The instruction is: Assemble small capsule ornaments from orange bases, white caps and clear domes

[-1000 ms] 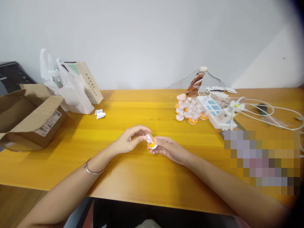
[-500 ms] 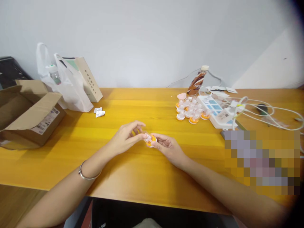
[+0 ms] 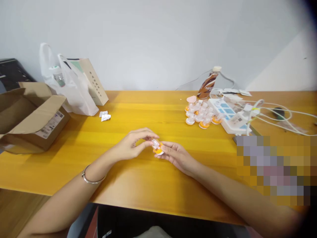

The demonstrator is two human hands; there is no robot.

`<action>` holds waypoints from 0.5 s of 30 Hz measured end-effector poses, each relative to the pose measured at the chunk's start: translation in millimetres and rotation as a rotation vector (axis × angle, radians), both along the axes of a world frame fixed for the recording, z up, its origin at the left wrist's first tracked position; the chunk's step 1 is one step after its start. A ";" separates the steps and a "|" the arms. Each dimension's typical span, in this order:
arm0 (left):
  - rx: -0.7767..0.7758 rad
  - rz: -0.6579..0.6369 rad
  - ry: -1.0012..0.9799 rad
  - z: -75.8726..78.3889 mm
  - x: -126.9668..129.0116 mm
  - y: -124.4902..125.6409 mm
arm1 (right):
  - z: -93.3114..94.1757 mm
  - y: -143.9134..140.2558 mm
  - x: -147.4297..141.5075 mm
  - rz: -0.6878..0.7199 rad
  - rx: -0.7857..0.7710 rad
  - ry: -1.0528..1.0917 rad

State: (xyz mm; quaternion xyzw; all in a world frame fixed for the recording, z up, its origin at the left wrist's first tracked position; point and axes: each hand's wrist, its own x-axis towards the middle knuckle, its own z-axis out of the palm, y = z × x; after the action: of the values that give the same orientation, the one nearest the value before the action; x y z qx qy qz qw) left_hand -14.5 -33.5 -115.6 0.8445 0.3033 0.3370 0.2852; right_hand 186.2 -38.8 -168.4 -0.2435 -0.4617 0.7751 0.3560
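Above the middle of the table, my right hand [image 3: 179,158] pinches a small round orange-and-white piece [image 3: 158,150] between thumb and fingers. On its upper left side sits a clear plastic part [image 3: 156,144], which the thumb and fingertips of my left hand [image 3: 138,142] grip. Whether the clear part is fixed to the orange piece I cannot tell. Similar small round pieces [image 3: 204,124], with clear tops and orange or white bases, stand in a group at the back right.
An open cardboard box [image 3: 37,124] and a white plastic bag [image 3: 76,99] stand at the left, with crumpled foil scraps [image 3: 106,117] nearby. A brown drink bottle [image 3: 207,84], a white power strip [image 3: 231,117] and looping white cables [image 3: 277,107] occupy the right.
The left fingers have come down and closed on the clear part. The right hand has shifted its hold and tilted the round piece. The whole view has shifted slightly.
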 end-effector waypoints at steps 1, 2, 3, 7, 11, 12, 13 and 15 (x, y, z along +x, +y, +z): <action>-0.019 -0.020 0.013 0.9 -1.0 0.4 | 0.6 -0.3 0.1 0.006 -0.016 0.009; -0.034 -0.039 0.031 1.7 -1.8 0.6 | 1.1 -0.6 -0.1 0.004 -0.021 0.014; -0.041 -0.052 0.051 2.4 -2.3 0.6 | 1.3 -0.9 -0.4 -0.005 -0.015 0.014; 0.020 0.052 0.049 1.5 1.8 -3.6 | 0.7 -3.3 -3.4 -0.115 0.120 -0.040; 0.044 0.256 0.034 -4.0 11.9 -11.5 | -2.4 -8.6 -8.6 -0.295 0.251 -0.081; 0.045 0.311 0.045 -5.7 13.7 -13.0 | -3.5 -9.8 -10.1 -0.345 0.278 -0.079; 0.050 0.365 0.062 -7.2 14.9 -14.0 | -4.7 -10.6 -11.4 -0.386 0.303 -0.078; 0.064 0.446 0.128 -9.7 15.4 -14.3 | -6.4 -10.5 -13.2 -0.402 0.322 -0.089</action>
State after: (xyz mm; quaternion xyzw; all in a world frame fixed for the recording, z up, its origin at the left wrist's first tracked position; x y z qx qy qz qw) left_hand 0.9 -47.8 -125.2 0.7847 0.4890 0.3470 0.1572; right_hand 173.0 -49.3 -174.9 -0.3045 -0.5366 0.5938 0.5166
